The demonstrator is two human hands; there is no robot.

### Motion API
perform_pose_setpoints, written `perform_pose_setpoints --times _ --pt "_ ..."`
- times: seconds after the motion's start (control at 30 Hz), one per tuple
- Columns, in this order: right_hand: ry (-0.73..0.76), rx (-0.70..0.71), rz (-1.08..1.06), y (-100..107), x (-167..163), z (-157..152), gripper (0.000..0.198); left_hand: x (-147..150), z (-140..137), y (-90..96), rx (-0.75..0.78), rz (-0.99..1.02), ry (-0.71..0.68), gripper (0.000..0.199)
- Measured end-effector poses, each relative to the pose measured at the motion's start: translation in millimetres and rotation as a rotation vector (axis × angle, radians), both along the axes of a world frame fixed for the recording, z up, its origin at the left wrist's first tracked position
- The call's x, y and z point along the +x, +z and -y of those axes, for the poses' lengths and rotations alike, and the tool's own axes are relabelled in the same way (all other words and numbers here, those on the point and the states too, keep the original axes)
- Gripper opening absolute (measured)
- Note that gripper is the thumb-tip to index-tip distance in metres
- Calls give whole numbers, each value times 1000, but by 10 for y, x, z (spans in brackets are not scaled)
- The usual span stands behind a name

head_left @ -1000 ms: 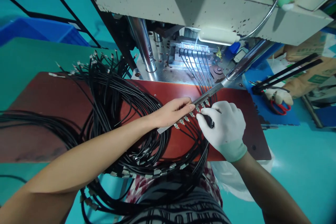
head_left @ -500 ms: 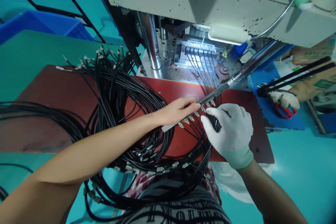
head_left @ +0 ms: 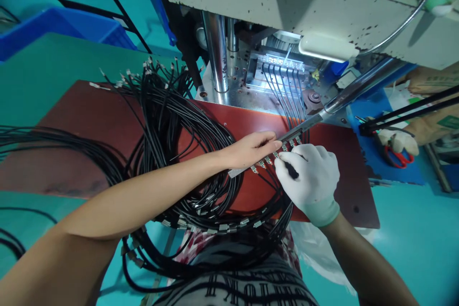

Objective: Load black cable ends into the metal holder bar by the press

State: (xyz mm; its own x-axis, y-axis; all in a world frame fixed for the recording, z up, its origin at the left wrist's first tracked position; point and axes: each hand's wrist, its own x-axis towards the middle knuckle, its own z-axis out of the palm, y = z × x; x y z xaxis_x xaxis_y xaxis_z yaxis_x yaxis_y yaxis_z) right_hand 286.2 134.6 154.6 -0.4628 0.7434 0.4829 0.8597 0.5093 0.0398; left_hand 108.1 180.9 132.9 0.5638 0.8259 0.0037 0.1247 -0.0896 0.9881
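Note:
My bare left hand (head_left: 253, 149) is closed around a narrow metal bar (head_left: 304, 125), which slants up to the right over the red-brown board. A row of small metal connectors (head_left: 262, 164) on black cables sticks out along the bar's lower edge. My right hand (head_left: 308, 179), in a white glove, pinches one of these connectors near the middle of the row, thumb and forefinger together. A large loop of black cables (head_left: 158, 129) lies to the left, partly under my left forearm. More metal-ended cables (head_left: 222, 227) hang along the board's front edge.
Behind the board (head_left: 358, 172) stands a press with a lit metal mould (head_left: 258, 74), several cables running out of it. Steel posts (head_left: 216, 52) flank it. A white lamp (head_left: 328, 49) hangs above. Red-handled scissors (head_left: 399, 158) lie at right; a blue bin (head_left: 75, 26) is at far left.
My right thumb and forefinger have closed onto a connector in the row. The left hand keeps its hold on the bar. The whole view has shifted slightly.

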Motion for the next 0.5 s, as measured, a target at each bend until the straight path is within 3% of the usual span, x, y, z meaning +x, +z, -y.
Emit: perform_pose_setpoints --times 0.5 --pt "-19 -57 25 51 -8 29 12 -4 -2 -21 -13 3 -5 32"
